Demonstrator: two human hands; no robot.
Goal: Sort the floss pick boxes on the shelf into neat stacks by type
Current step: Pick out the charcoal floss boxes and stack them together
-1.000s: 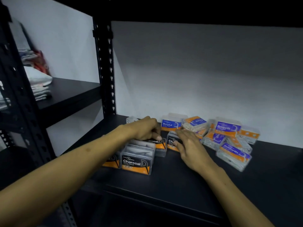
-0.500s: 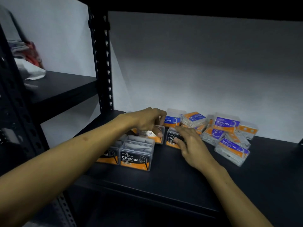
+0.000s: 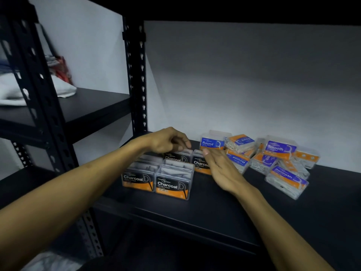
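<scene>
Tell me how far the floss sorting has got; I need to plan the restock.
Done: two front Charcoal boxes stand side by side. In hand: the left hand holds a third Charcoal box behind them; the flat right hand rests against a fourth. Left: the Round boxes and Smooth boxes lie jumbled.

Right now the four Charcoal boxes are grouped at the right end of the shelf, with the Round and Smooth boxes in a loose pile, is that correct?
Not quite: the head view shows the Charcoal boxes grouped at the left end of the shelf. The Round and Smooth boxes are indeed in a loose pile, to their right.
</scene>
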